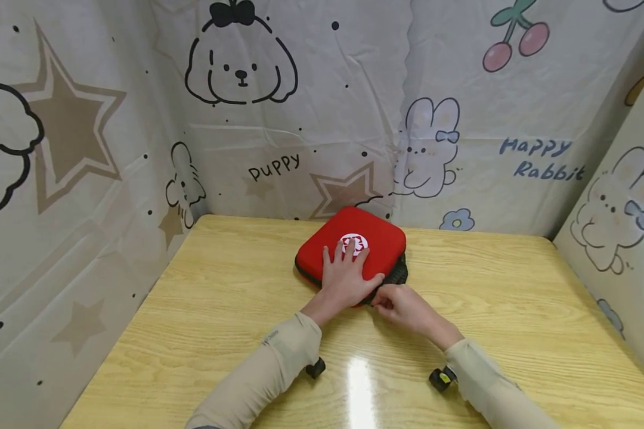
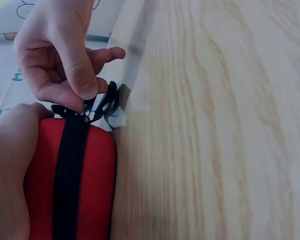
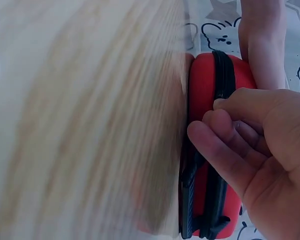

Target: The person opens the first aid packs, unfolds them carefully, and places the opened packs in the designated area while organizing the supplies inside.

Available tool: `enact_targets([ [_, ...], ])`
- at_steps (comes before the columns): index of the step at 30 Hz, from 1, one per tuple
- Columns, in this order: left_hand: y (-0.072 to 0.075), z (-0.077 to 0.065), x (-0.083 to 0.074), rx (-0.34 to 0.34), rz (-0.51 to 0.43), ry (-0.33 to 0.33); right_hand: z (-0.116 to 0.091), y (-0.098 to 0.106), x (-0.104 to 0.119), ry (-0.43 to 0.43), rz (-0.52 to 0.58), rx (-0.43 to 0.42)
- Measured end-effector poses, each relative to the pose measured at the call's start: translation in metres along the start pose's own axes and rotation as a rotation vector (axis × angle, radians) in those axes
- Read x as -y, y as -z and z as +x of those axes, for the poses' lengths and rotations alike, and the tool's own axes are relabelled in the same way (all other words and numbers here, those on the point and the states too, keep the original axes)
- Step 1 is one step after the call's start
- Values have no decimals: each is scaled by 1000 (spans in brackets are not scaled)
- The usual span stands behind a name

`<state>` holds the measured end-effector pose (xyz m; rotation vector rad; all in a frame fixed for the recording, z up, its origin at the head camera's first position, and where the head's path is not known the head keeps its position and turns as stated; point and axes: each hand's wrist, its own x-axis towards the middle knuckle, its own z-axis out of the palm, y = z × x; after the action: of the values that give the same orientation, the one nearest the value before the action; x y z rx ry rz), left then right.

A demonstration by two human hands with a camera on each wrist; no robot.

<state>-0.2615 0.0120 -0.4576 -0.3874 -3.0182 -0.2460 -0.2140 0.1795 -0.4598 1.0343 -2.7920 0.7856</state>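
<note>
A red zippered case (image 1: pixel 378 232) with a round white emblem lies flat on the table; it looks like a first-aid case. My left hand (image 1: pixel 346 280) rests on its lid, fingers spread and pressing down beside the emblem. At the near right corner, my right hand (image 1: pixel 408 310) pinches a small zipper pull (image 2: pixel 89 105) between thumb and forefinger. The black zipper (image 2: pixel 67 170) runs along the case's side and appears closed on the stretch seen in the left wrist view. A black strap (image 3: pixel 187 205) sticks out from the side next to my right hand.
The light wood table (image 1: pixel 236 286) extends around the case. Behind it and at both sides hangs a printed cloth (image 1: pixel 322 107) with cartoon animals and stars. The case's far corner sits close to the table's back edge.
</note>
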Motion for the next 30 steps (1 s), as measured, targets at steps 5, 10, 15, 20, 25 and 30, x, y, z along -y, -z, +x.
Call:
enact_targets([
  [5, 6, -3, 8, 32, -12, -25, 0, 4, -4, -24, 9, 17],
  [10, 8, -9, 20, 59, -6, -70, -7, 8, -13, -88, 19, 46],
  [15, 11, -12, 28, 61, 1, -110, -13, 16, -22, -112, 10, 38],
  [20, 13, -15, 32, 65, 15, -142, -17, 22, -33, -151, 9, 26],
  [25, 18, -17, 35, 76, 41, -193, -22, 29, -45, -196, 8, 9],
  [30, 33, -19, 38, 87, 82, -260, -25, 35, -55, -209, 1, -17],
])
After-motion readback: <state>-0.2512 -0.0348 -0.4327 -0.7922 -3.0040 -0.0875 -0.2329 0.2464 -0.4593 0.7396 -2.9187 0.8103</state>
